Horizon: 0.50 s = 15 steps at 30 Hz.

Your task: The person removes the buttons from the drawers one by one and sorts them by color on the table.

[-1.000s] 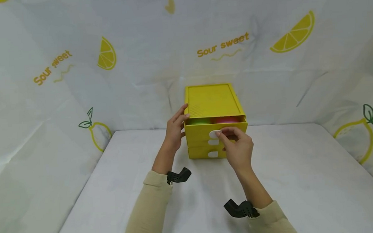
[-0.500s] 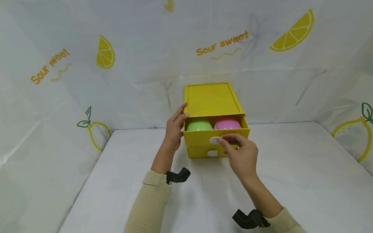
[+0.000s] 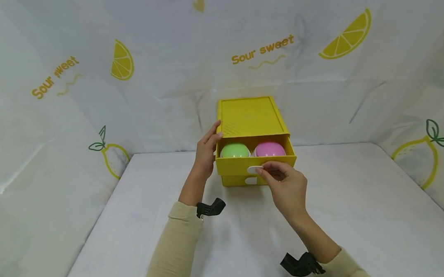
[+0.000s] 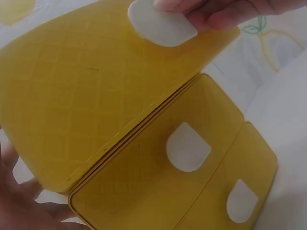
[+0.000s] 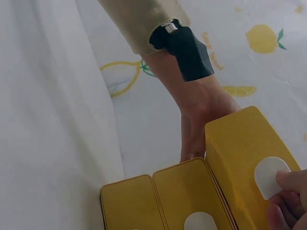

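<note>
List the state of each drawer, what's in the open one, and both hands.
Top drawer, open
Middle drawer, closed
Bottom drawer, closed
Green rounded item, inside top drawer
Pink rounded item, inside top drawer
Left hand, touching side of yellow cabinet
Right hand, pinching top drawer's white handle

In the head view, the upper half of the frame is filled by a white, creased fabric backdrop (image 3: 168,112). Orange "Sour sweet" lettering (image 3: 55,77) is printed at upper left, and matching orange lettering (image 3: 262,50) right of top centre; each is underlined by a pale yellow squiggle. A flat yellow citrus wedge (image 3: 122,60) is seen at upper left, a larger yellow wedge (image 3: 345,36) at upper right. Yellow-outlined lemons with green-outlined leaves are printed at middle left (image 3: 116,160) and the right edge (image 3: 415,163). The lower frame is occupied by a smooth white tabletop (image 3: 370,206).
</note>
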Each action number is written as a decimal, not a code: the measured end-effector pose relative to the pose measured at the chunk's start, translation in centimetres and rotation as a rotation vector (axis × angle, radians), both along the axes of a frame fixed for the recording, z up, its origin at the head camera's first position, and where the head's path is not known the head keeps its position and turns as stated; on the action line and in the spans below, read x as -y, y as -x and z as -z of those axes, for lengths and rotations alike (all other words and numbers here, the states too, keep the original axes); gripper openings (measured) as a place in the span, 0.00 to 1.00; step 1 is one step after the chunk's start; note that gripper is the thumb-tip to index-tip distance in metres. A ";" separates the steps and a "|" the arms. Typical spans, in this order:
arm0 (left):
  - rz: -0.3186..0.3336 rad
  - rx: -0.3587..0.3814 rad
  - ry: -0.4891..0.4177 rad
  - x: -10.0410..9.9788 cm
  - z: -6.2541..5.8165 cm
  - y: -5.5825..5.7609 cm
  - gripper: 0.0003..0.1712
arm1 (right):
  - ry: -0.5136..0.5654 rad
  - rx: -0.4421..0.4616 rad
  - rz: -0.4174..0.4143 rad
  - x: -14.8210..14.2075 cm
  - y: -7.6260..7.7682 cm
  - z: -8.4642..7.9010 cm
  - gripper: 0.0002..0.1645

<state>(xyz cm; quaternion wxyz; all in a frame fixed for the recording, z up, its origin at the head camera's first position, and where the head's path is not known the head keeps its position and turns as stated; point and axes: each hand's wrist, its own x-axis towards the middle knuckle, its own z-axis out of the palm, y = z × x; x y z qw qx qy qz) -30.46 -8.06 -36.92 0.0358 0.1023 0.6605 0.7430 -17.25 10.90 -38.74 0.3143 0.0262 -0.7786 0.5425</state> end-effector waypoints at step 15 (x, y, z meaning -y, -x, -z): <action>0.030 -0.016 0.065 0.3 0.1 0.0 0.29 | -0.038 0.006 -0.014 -0.5 -1.9 0.4 0.06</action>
